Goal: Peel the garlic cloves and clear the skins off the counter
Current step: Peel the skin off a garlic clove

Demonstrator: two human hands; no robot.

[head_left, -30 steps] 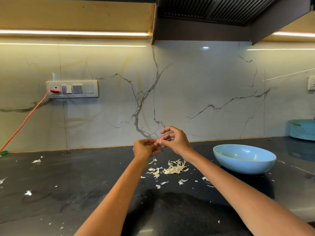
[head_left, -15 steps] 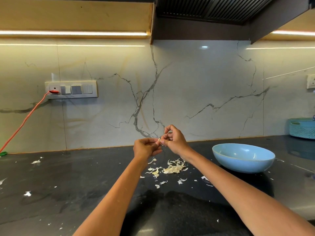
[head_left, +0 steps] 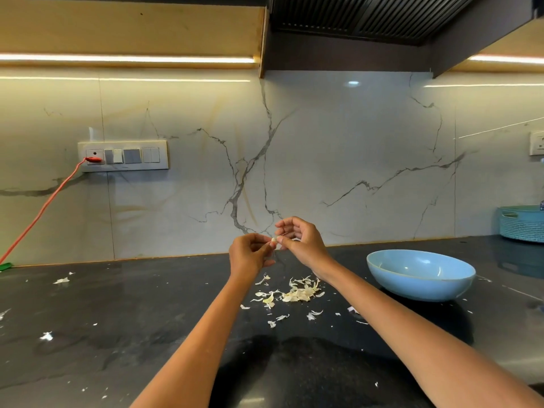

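Gleaming darkly, polished stone: table [head_left: 123,334]. Shining smooth and glossy: blue bowl [head_left: 418,285]. Lying dry, thin, papery: garlic skins [head_left: 297,293]. Reflecting light off glossy veined marble: wall [head_left: 338,160]. Showing woven texture: teal basket [head_left: 521,223].

Bright under-cabinet strips [head_left: 126,58] glare on the backsplash [head_left: 338,160]; edges bow; focus soft.

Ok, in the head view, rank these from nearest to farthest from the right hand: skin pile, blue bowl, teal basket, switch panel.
From the right hand:
1. Skin pile, on the counter just below it.
2. Blue bowl, on the counter to its right.
3 and 4. Switch panel, left on the wall, and teal basket, far right: too close to call.
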